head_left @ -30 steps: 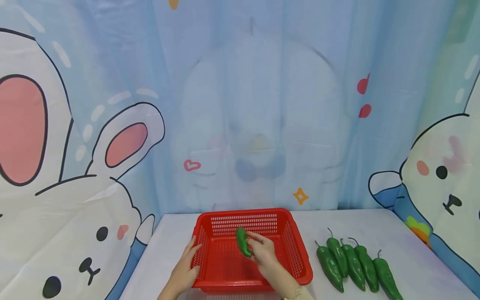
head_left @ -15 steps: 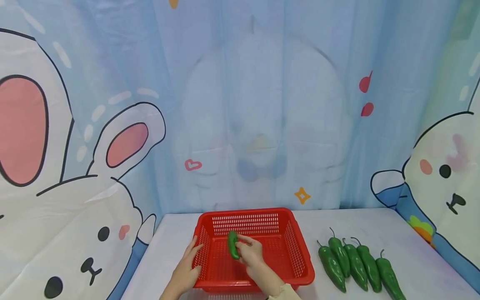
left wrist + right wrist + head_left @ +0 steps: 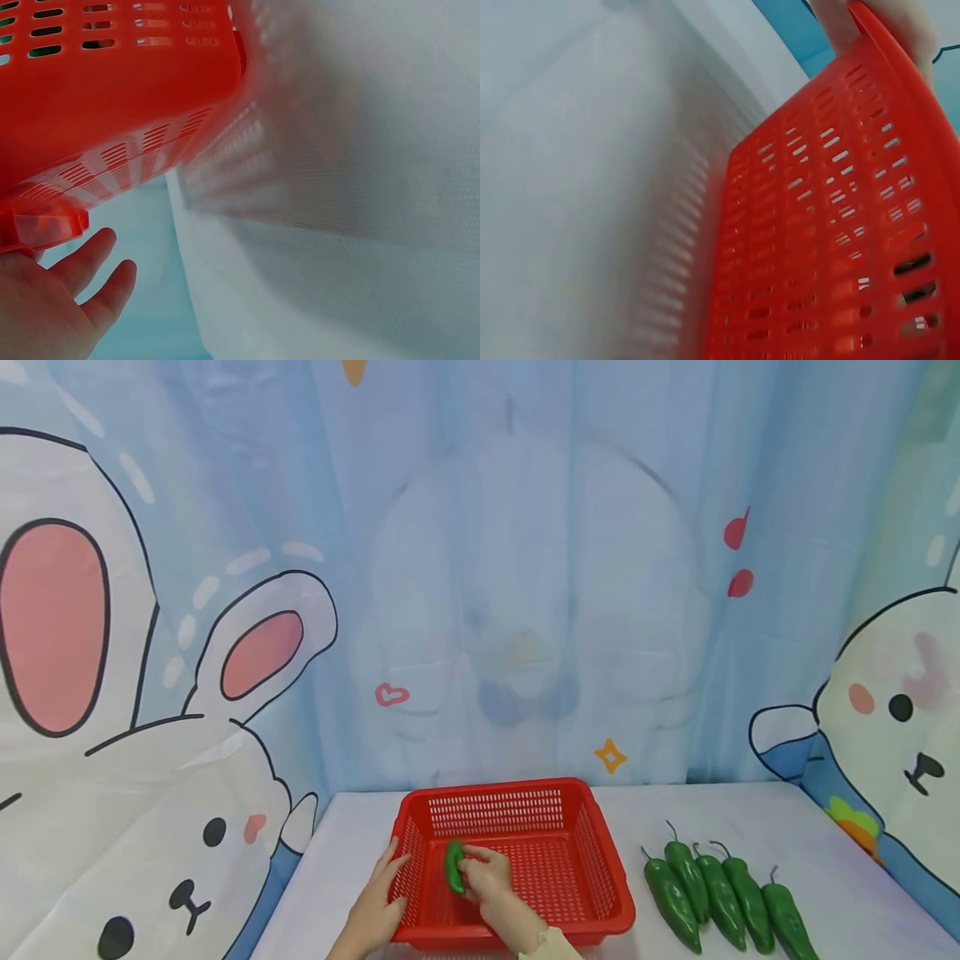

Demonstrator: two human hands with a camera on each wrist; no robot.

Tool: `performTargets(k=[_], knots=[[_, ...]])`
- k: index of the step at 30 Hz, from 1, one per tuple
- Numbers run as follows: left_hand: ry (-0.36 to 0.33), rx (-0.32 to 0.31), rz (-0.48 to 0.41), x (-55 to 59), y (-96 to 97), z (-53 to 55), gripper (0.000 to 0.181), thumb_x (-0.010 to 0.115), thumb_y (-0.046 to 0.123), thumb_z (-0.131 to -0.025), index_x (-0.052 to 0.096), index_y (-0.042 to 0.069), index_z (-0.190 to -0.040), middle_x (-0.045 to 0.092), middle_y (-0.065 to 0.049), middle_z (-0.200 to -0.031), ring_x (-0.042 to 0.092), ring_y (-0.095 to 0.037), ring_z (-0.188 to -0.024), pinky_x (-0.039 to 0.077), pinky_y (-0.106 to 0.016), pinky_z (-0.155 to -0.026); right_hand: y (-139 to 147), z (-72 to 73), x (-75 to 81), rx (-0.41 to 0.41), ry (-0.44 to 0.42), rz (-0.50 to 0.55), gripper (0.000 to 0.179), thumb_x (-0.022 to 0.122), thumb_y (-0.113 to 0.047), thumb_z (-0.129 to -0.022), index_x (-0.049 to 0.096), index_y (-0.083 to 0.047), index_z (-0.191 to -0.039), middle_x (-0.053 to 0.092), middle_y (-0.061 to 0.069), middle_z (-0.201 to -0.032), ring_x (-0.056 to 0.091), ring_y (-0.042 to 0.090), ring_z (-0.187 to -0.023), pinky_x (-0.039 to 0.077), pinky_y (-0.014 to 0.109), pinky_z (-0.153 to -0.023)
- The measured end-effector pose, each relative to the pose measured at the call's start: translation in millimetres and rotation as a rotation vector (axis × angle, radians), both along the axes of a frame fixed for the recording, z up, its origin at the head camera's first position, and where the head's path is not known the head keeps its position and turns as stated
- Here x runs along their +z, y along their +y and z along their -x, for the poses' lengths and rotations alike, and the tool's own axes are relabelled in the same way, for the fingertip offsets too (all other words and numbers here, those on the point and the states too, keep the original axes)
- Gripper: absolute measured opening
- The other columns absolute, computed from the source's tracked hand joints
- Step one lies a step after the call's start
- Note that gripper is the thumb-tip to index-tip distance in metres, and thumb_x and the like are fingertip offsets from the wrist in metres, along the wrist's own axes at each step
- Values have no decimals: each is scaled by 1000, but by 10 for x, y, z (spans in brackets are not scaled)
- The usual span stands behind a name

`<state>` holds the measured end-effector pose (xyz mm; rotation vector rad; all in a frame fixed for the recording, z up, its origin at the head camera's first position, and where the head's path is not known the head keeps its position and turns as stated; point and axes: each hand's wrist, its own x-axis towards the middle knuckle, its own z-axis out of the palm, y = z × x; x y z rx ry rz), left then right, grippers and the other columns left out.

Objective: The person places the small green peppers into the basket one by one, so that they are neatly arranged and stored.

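In the head view, a red plastic basket (image 3: 540,935) with slotted walls stands on the white table. My right hand (image 3: 491,881) reaches over its near side and pinches a green chili pepper (image 3: 454,867) inside, near the left wall. The pepper hangs roughly upright, close over the basket floor. My left hand (image 3: 377,897) holds the basket's left rim. Two of its fingers (image 3: 112,296) extend outside the wall in the left wrist view, and the right wrist view catches the rim between parts of that hand (image 3: 900,26). The right hand is hidden behind the wall there.
Several green chili peppers (image 3: 723,897) with stems lie side by side on the white table (image 3: 607,802), right of the basket. Behind the table hangs a light blue curtain (image 3: 517,568) printed with cartoon rabbits.
My right hand has carried the pepper leftward and lower inside the basket. The left hand stays at the left rim. The whole view has shifted slightly.
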<state>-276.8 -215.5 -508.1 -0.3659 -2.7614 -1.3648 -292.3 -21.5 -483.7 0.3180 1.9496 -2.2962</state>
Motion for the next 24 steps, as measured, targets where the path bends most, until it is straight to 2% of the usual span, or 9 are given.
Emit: performTargets(k=[10, 18, 24], knots=[[25, 17, 69, -20, 30, 21, 64, 56, -1, -81, 45, -1, -144, 20, -17, -161, 44, -38, -124, 56, -44, -78, -181, 23, -78, 3, 5, -44, 40, 57, 6, -85, 58, 14, -125, 64, 4, -72, 54, 8, -55, 42, 17, -46], [0, -8, 48, -35, 28, 36, 64, 55, -3, -82, 44, -1, -145, 19, -17, -162, 41, -41, -128, 56, -46, -79, -293, 60, -119, -15, -1, -76, 41, 58, 10, -81, 59, 15, -122, 65, 9, -76, 57, 10, -57, 46, 20, -47], [17, 8, 69, -35, 12, 44, 64, 55, -2, -81, 46, 0, -144, 19, -15, -162, 39, -40, -133, 52, -54, -88, -362, 98, -134, -17, 11, -70, 39, 58, 10, -81, 60, 15, -120, 66, 13, -82, 56, 13, -59, 43, 20, -47]])
